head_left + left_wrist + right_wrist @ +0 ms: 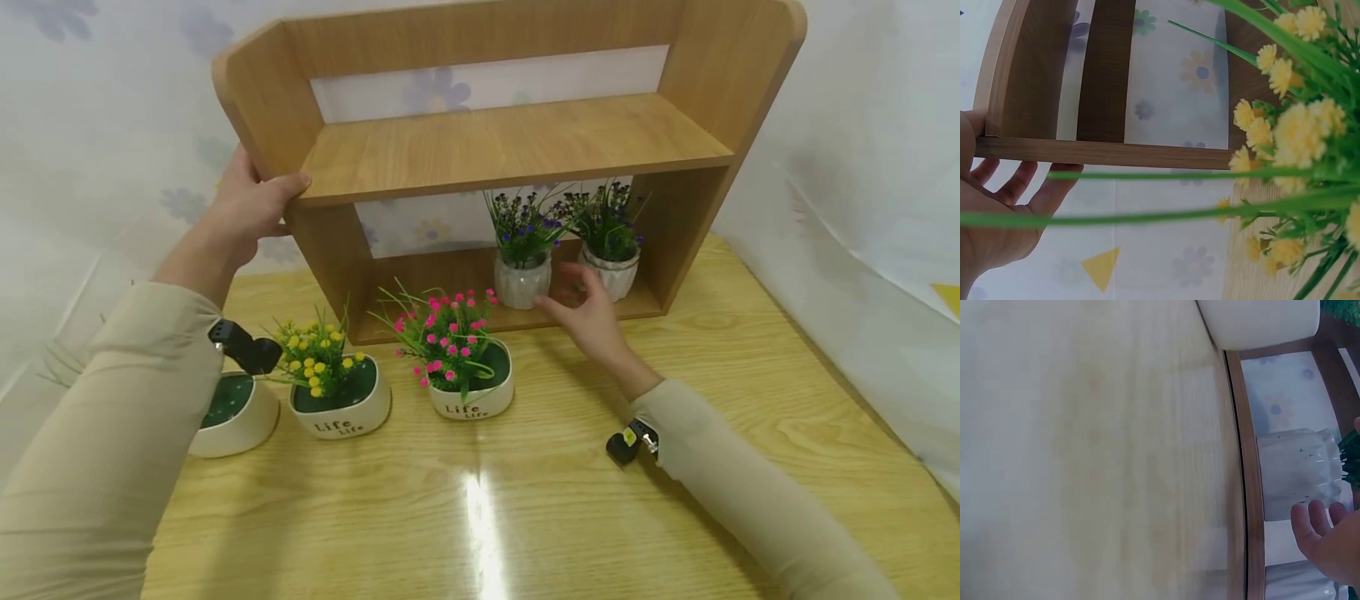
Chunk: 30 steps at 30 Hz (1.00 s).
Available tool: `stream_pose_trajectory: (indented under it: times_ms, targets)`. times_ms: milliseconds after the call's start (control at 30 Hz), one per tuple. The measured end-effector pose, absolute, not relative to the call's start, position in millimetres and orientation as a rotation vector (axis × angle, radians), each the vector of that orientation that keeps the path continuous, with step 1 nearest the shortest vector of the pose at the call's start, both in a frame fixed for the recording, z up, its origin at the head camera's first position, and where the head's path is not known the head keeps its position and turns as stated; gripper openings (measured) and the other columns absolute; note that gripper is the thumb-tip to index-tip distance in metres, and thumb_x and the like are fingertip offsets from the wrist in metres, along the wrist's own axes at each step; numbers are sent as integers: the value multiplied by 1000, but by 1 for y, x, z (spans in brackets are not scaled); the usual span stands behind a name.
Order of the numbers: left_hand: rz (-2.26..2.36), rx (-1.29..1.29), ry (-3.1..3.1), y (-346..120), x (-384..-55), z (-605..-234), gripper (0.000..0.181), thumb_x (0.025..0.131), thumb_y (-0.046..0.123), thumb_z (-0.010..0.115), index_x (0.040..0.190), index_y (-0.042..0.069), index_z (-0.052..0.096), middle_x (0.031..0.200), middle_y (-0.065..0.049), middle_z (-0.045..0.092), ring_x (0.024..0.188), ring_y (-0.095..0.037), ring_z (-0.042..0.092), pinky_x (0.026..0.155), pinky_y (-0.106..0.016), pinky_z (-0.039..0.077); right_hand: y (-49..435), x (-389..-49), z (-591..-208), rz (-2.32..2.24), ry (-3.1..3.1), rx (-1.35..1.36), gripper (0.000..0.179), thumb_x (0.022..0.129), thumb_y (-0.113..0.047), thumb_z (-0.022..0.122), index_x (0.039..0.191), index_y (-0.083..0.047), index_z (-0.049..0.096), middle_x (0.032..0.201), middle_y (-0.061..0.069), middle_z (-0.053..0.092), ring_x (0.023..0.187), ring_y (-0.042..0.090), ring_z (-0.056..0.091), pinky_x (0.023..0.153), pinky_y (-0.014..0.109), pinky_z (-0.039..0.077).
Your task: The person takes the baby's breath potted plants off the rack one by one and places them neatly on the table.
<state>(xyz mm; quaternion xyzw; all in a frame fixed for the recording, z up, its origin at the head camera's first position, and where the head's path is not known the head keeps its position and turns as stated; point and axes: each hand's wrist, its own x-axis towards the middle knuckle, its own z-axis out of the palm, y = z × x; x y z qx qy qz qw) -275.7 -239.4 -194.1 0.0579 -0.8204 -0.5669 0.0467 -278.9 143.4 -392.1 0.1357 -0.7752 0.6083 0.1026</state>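
My left hand [243, 204] grips the left side panel of a two-tier wooden shelf [480, 150], thumb at the front edge and fingers behind, as the left wrist view also shows. On the lower tier stand two white ceramic pots of purple and blue flowers, a left pot [522, 282] and a right pot [611, 273]. Between them is my right hand [588, 317], its thumb and fingertips right at the side of the left pot and not wrapped round it. In the right wrist view the fingers [1319, 519] are loosely bent beside that pot [1297, 472].
In front of the shelf stand a pink-flowered planter [472, 404] and a yellow-flowered planter [341, 417], both oval, white and lettered. Another white planter [247, 425] is partly hidden by my left sleeve. The wooden table [570, 508] reaches a flower-patterned white backdrop [112, 108].
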Motion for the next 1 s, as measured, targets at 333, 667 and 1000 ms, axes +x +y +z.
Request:
stream_pose_trajectory:
  times_ms: [333, 667, 1000]
  targets:
    - [-1721, 149, -2518, -240, -276, -196, 62, 93, 30, 55, 143, 40, 19, 150, 3, 22, 131, -30, 33, 96, -62, 32, 138, -302, -394, 1546, -2383, 308, 72, 75, -32, 78, 129, 0, 43, 123, 17, 49, 115, 31, 45, 97, 46, 36]
    - [-1719, 155, -2519, -239, -273, -196, 62, 93, 30, 55, 143, 40, 19, 150, 4, 22, 131, -30, 32, 97, -62, 31, 133, -315, -396, 1586, -2321, 332, 71, 73, -27, 81, 128, -4, 44, 120, 14, 51, 110, 28, 48, 94, 44, 40]
    - [-1721, 164, -2519, -237, -271, -195, 63, 93, 29, 56, 142, 41, 19, 150, 4, 22, 131, -30, 32, 96, -62, 31, 126, -320, -398, 1658, -2301, 321, 70, 73, -23, 81, 128, -1, 42, 119, 17, 51, 107, 29, 50, 90, 45, 42]
